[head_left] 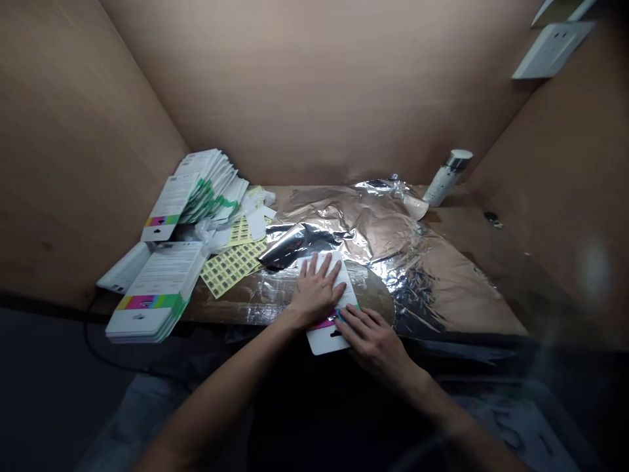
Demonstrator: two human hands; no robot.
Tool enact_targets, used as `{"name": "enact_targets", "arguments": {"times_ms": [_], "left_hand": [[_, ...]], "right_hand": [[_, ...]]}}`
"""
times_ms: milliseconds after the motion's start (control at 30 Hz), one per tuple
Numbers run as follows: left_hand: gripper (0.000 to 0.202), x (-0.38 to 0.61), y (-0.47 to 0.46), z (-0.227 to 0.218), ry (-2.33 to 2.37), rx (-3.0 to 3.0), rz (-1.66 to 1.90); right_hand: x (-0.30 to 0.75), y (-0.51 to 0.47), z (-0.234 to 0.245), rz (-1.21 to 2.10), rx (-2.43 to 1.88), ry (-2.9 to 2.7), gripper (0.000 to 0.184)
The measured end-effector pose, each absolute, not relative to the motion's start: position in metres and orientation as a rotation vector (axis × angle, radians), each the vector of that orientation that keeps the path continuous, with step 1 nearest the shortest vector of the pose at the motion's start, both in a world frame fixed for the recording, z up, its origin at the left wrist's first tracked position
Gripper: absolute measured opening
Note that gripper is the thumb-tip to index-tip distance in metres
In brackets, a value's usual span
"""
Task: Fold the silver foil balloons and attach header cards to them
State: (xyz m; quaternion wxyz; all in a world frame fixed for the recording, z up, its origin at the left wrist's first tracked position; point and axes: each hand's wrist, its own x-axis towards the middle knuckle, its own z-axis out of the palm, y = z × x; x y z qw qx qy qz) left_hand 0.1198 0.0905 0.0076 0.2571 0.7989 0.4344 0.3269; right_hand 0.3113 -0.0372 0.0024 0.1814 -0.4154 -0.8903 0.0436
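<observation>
A white card package [323, 343] with a coloured stripe and a hang hole lies at the table's front edge, its lower end jutting over. My left hand [316, 292] rests flat on its upper part, fingers spread. My right hand [373, 337] lies along the lower right side, its fingers stretched out over the stripe. Both hands hide much of the card, and nothing shows gripped in either. To the left, a yellow sheet of printed stickers [233, 265] lies near a stack of similar card packages [157, 288].
Another fanned pile of card packages [211, 174] leans at the back left. Crinkled silver film [373, 229] covers the middle and right of the table. A white spray bottle [445, 180] stands at the back right. Wooden panels enclose the table, with a socket [555, 50] at upper right.
</observation>
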Motion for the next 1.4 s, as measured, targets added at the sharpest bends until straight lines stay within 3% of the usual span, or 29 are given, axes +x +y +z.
{"name": "enact_targets", "arguments": {"times_ms": [100, 200, 367, 567, 833, 1000, 1167, 1400], "left_hand": [[0.036, 0.099, 0.070, 0.017, 0.908, 2.065, 0.897], [0.039, 0.073, 0.035, 0.015, 0.852, 2.089, 0.839], [0.008, 0.061, -0.001, 0.005, 0.984, 1.874, 1.003], [0.022, 0.075, 0.006, 0.011, 1.199, 1.930, 0.931], [0.025, 0.075, 0.016, 0.011, 1.318, 2.137, 0.906], [0.009, 0.077, 0.015, 0.006, 1.307, 2.108, 0.997], [0.041, 0.071, 0.015, 0.002, 1.305, 2.292, 0.820], [0.033, 0.064, 0.028, -0.005, 1.212, 2.196, 0.892]], "right_hand": [[0.315, -0.020, 0.003, 0.213, -1.134, -2.480, 0.037], [0.314, -0.013, 0.009, 0.388, -1.196, -2.350, 0.019], [0.303, -0.006, 0.020, 0.586, -1.415, -2.100, 0.017], [0.292, -0.006, 0.023, 0.464, -1.656, -2.065, 0.009], [0.284, 0.004, 0.024, 0.372, -1.798, -2.015, 0.020], [0.283, -0.006, 0.019, 0.151, -1.667, -2.070, 0.018], [0.281, 0.005, 0.020, -0.165, -1.864, -2.238, 0.025], [0.277, 0.012, 0.025, -0.241, -1.892, -2.274, 0.046]]}}
